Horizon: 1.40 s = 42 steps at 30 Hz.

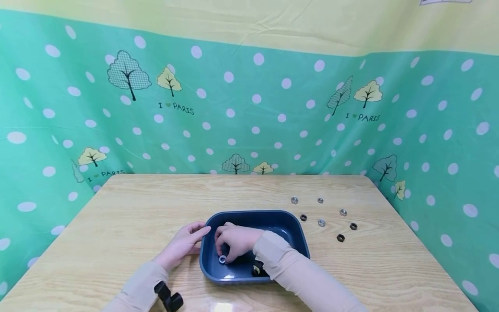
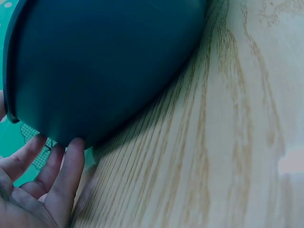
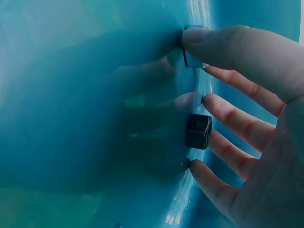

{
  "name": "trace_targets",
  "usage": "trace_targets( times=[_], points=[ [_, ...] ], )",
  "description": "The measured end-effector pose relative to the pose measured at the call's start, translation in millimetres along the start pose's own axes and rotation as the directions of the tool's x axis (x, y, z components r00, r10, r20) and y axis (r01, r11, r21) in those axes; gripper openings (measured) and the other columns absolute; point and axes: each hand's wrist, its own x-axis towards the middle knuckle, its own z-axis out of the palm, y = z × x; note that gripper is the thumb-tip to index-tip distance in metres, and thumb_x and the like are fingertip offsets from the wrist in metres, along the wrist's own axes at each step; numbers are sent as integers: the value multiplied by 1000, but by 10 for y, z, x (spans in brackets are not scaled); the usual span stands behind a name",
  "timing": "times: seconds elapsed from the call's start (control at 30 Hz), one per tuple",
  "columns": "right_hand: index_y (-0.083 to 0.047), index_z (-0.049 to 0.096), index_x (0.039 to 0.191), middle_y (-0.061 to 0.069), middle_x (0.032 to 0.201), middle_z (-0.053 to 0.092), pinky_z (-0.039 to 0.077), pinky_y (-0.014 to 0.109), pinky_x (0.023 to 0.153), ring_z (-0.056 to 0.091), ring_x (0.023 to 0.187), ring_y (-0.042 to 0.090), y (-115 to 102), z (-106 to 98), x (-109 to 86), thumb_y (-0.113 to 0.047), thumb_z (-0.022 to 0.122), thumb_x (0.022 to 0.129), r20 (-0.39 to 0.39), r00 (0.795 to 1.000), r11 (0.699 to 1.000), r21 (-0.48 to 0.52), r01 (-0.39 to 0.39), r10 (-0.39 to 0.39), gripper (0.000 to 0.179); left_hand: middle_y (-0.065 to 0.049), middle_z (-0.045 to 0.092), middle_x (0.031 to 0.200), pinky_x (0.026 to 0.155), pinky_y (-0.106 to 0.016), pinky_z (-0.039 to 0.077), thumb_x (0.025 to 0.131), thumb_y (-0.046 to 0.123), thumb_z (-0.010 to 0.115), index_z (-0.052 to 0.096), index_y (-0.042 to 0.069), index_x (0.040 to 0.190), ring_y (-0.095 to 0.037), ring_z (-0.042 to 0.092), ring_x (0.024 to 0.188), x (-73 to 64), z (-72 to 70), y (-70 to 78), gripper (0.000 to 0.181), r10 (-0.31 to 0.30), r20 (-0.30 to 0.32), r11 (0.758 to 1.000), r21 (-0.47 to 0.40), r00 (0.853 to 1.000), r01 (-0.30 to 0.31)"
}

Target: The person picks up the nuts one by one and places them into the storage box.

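Note:
A dark blue plastic bin (image 1: 249,214) sits on the table. My left hand (image 1: 186,242) holds its left wall, thumb at the rim and fingertips (image 2: 76,145) against the outside. Inside the bin, my right hand (image 1: 238,239) reaches down near the left end. Its thumb and index finger pinch a silver hex nut (image 3: 194,59), which shows from above as a small ring (image 1: 222,259). Beside the other, spread fingers lies a black hex nut (image 3: 199,131) on the bin floor; from the head view the hand mostly hides it.
On the wood table (image 1: 163,195), right of the bin, several loose nuts lie scattered, among them a silver nut (image 1: 294,200) and a black nut (image 1: 341,238). A green dotted curtain (image 1: 253,112) hangs behind and along both sides.

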Motion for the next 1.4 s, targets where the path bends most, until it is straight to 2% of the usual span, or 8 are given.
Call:
trace_targets(
  times=[0.23, 0.5, 0.7, 0.93, 1.07, 1.17, 1.4],
  points=[
    [-25, 71, 80, -9, 108, 53, 33, 11, 79, 38, 96, 6, -4, -11, -10, -20, 79, 73, 7, 1000, 999, 28, -18, 18, 12, -15, 57, 121, 79, -36, 57, 96, 34, 53, 50, -3, 127, -15, 57, 97, 2, -8, -14, 48, 4, 14, 1000, -8, 1000, -4],
    [-25, 70, 90, -8, 114, 56, 35, 11, 79, 40, 98, 6, -6, -46, -48, -23, 80, 74, 13, 999, 996, 82, -39, 38, 19, -12, 58, 116, 79, -35, 58, 97, 33, 52, 48, -6, 127, -11, 58, 94, 11, -18, -6, 49, 21, 53, 1000, -24, 998, -19],
    [-24, 69, 96, -7, 113, 58, 37, 12, 76, 41, 95, 6, -5, -101, -79, -28, 77, 77, 2, 999, 995, 96, -42, 42, 20, -8, 58, 112, 79, -35, 58, 97, 32, 52, 48, -5, 126, -11, 59, 92, -1, -20, 13, 47, 13, 46, 999, -30, 999, -11],
    [-20, 69, 101, -6, 111, 59, 41, 15, 84, 46, 102, 9, 64, -177, -113, -31, 73, 82, -40, 995, 984, 157, -83, 91, 22, -15, 55, 122, 81, -38, 58, 96, 34, 54, 50, -3, 126, -16, 57, 98, 22, -3, 15, 48, -13, 2, 1000, -7, 1000, 13],
    [-16, 69, 101, -3, 109, 61, 44, 16, 85, 51, 100, 11, 97, -223, -122, -28, 72, 84, -57, 995, 976, 207, -68, 82, 21, -16, 55, 124, 81, -38, 58, 95, 36, 55, 51, -2, 126, -17, 58, 99, 48, 2, 7, 49, -24, -36, 1000, -3, 999, 23],
    [-14, 69, 103, -2, 107, 61, 45, 16, 84, 54, 97, 12, 110, -262, -136, -25, 71, 84, -68, 994, 970, 235, -66, 84, 22, -17, 55, 124, 81, -39, 57, 95, 35, 55, 51, -2, 126, -17, 59, 99, 60, 3, -2, 49, -16, -33, 1000, 3, 999, 16],
    [-15, 67, 108, 0, 113, 62, 48, 22, 88, 57, 102, 16, 72, -380, -221, -27, 69, 87, -49, 984, 950, 275, -149, 169, 25, -17, 56, 123, 82, -40, 57, 95, 35, 56, 52, -2, 125, -18, 58, 99, 47, 5, -13, 48, -22, -39, 1000, 7, 999, 22]
  ],
)
